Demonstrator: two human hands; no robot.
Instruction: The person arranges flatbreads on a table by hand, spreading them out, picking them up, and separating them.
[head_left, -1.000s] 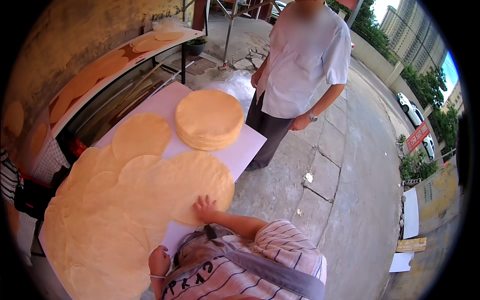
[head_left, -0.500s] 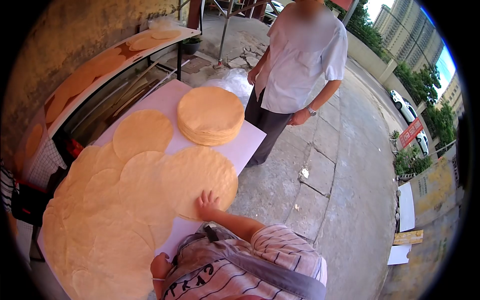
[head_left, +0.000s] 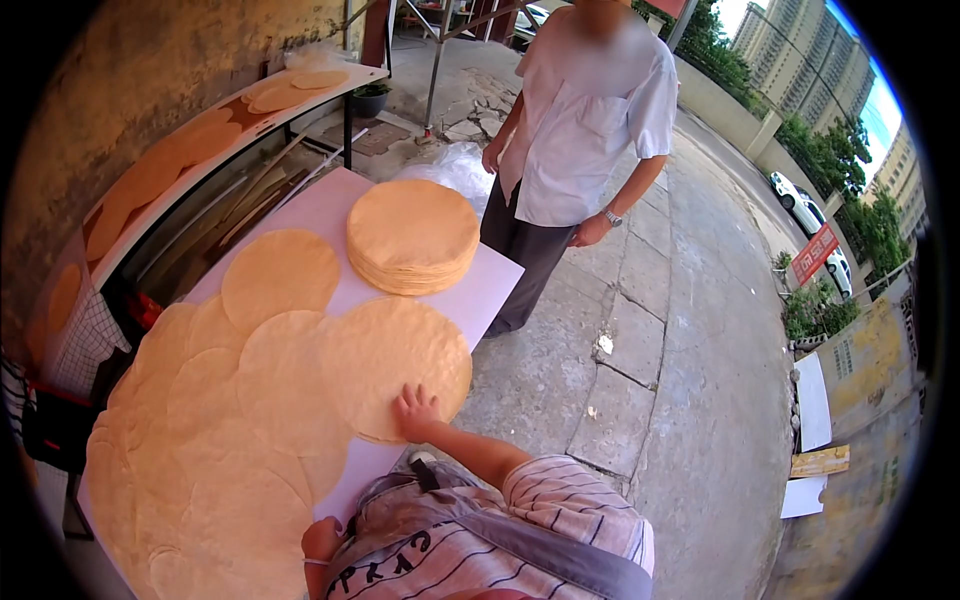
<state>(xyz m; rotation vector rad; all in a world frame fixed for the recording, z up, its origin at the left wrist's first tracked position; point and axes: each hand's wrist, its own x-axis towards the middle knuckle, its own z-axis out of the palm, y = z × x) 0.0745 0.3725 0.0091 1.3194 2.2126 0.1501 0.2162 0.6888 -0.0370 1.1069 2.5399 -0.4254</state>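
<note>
Your right hand [head_left: 417,414] rests on a thin round sheet [head_left: 398,350] at the near right of the table [head_left: 498,272].

Its grip is released, the fingers spread over the sheet close to its near edge; your left hand [head_left: 322,540] is at the table's near side (I cannot tell whether that grip is clenched or holding something). The round sheet overlaps the layered sheets [head_left: 190,430] spread to its left, and a neat stack [head_left: 413,235] sits just beyond it, toward the far end. A person in a pale short-sleeved shirt [head_left: 590,140] stands past the table's far right side.
</note>
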